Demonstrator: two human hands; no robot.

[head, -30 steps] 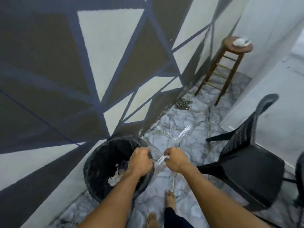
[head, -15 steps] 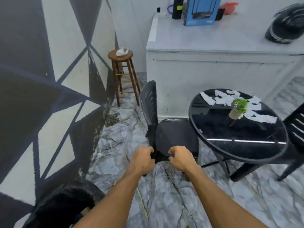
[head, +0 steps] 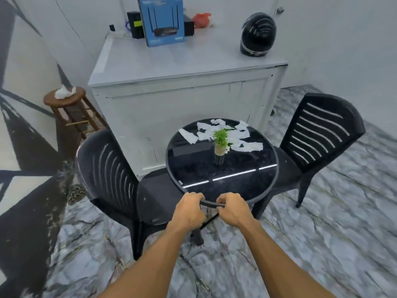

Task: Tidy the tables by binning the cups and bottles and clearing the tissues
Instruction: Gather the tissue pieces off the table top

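Observation:
Several white tissue pieces (head: 223,134) lie scattered over the far half of a round black glass table (head: 193,168), around a small potted plant (head: 220,145). Another crumpled tissue (head: 64,92) sits on a wooden stool (head: 71,104) at the left wall. My left hand (head: 189,210) and my right hand (head: 233,210) are held close together in front of the table's near rim. Both have curled fingers, and I see nothing in either. No cup, bottle or bin is in view.
Black plastic chairs stand left (head: 111,175) and right (head: 320,134) of the table. Behind it a white counter (head: 171,67) carries a blue router box (head: 161,20), a black helmet (head: 257,35) and a red bag (head: 202,19). A chain (head: 76,195) lies on the marble floor.
A second ago my hands held clear plastic over the black bin by the patterned wall. My view has since swung right to the table, the bin is out of sight and my hands hold nothing.

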